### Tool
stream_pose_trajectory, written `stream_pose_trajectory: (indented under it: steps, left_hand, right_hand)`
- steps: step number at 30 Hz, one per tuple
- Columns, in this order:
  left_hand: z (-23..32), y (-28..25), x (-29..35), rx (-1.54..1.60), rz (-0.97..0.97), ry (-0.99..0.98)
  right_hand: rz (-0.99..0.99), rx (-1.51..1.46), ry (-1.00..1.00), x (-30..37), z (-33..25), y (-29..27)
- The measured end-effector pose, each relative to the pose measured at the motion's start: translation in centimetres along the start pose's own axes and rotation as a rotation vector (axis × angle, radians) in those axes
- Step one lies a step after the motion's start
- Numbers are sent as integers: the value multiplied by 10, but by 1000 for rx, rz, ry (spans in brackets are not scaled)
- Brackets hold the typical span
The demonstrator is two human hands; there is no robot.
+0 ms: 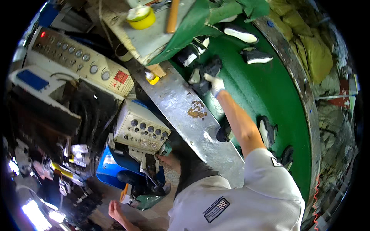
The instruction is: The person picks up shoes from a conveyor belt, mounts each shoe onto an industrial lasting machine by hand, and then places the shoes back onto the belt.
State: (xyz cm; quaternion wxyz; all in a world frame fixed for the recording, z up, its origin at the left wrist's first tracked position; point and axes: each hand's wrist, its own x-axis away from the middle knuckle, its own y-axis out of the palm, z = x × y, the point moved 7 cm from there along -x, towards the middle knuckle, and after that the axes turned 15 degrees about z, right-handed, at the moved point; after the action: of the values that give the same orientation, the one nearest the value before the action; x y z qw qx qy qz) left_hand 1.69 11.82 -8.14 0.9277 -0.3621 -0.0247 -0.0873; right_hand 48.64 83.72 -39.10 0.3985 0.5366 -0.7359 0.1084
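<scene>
On the green belt (254, 92), my right hand (216, 84), in a white glove, is closed on a black shoe (200, 79) near the belt's left side. The hand covers part of that shoe. Another black shoe with a white sole (189, 57) lies just beyond it. My left hand (114, 210) is bare and hangs at the lower left, fingers curled in, with nothing visible in them. Closest to it are an orange-edged piece (124, 193) and a dark green sheet (148, 201) beside the blue bin (106, 169).
More black shoes, such as a white-soled one (259, 57), are spread along the belt. A worn metal ledge (181, 107) borders it. Left stand a control box with knobs (140, 129) and a larger panel (73, 56). A yellow tub (143, 22) and wooden handle (173, 17) lie on the far table.
</scene>
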Motion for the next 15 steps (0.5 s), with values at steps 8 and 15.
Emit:
stream_pose_trajectory:
  steps: [8,15]
  left_hand:
    - [153,125,-12,292,-2,-6]
    - [180,182,-37,648,-549,-164]
  right_hand:
    - [-572,-287,683,345,94,58]
    - [-623,253,395,477,167,142]
